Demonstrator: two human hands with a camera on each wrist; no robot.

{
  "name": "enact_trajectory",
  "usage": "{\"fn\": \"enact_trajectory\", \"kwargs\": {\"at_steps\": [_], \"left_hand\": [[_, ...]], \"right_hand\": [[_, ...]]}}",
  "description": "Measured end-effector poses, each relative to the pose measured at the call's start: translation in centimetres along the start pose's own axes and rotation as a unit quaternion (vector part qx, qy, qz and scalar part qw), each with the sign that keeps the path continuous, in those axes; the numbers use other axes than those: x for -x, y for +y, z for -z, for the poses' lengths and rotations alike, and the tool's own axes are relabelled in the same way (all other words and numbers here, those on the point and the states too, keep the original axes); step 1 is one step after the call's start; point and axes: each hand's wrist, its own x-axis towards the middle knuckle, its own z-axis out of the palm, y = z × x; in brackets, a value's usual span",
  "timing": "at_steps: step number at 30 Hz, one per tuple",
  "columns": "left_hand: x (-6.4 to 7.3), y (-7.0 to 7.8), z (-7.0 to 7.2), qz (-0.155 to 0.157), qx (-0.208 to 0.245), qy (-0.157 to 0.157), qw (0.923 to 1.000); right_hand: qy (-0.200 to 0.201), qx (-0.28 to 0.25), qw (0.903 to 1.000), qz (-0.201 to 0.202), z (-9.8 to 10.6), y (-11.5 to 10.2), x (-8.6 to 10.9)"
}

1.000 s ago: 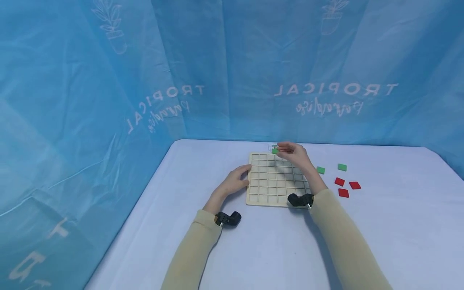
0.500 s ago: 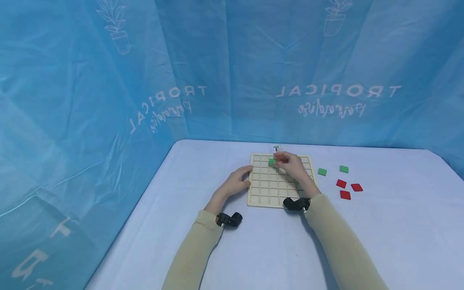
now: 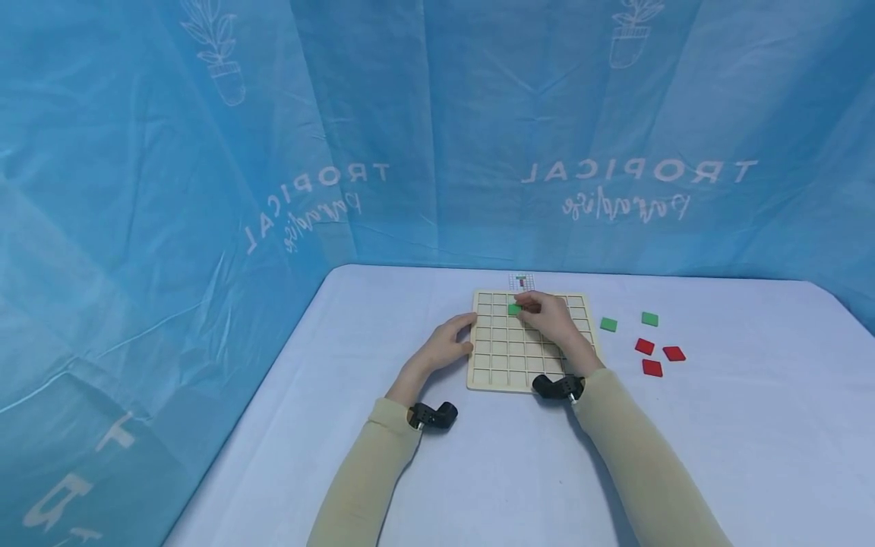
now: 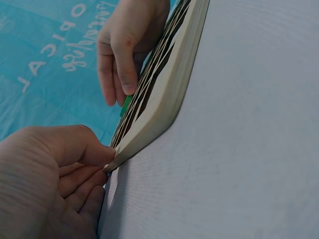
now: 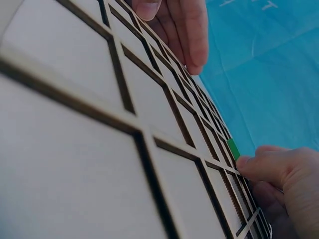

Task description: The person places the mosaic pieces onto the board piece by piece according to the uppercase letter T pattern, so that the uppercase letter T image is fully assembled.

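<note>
A pale wooden grid board (image 3: 497,355) lies on the white table. My right hand (image 3: 549,319) is over its far part and pinches a green square tile (image 3: 514,310) between thumb and fingers, right at the grid in an upper row. In the right wrist view the tile's green edge (image 5: 233,149) shows just past the thumb tip. My left hand (image 3: 443,346) rests at the board's left side, thumb and index finger spread along the edge. Seen from the left wrist, the left thumb (image 4: 89,149) touches the board's rim, with the other fingers loosely bent beside it.
Two green tiles (image 3: 608,324) lie right of the board, with three red tiles (image 3: 652,368) nearer to me. A small printed grid card (image 3: 522,282) with coloured squares lies behind the board. A blue curtain (image 3: 478,152) hangs along the back and left.
My right hand has brought the green tile from over the card, toward me, down to the board's upper rows, uncovering the card. The left hand has stayed at the board's edge.
</note>
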Motion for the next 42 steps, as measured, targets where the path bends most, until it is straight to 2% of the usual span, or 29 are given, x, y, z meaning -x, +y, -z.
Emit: {"fn": "enact_trajectory", "kwargs": {"at_steps": [13, 28, 38, 42], "left_hand": [[0.07, 0.00, -0.06, 0.005, 0.002, 0.001, 1.0000], [0.26, 0.25, -0.07, 0.010, 0.006, 0.002, 0.9999], [0.30, 0.24, -0.07, 0.009, 0.005, 0.003, 0.9999], [0.23, 0.30, 0.04, 0.008, 0.000, 0.004, 1.0000]], "right_hand": [[-0.012, 0.026, 0.9996, -0.007, 0.04, -0.19, -0.15], [-0.007, 0.078, 0.9968, 0.012, -0.12, -0.24, -0.15], [0.000, 0.063, 0.9978, 0.021, -0.14, -0.04, 0.08], [0.009, 0.016, 0.9998, 0.000, -0.08, 0.12, 0.09]]}}
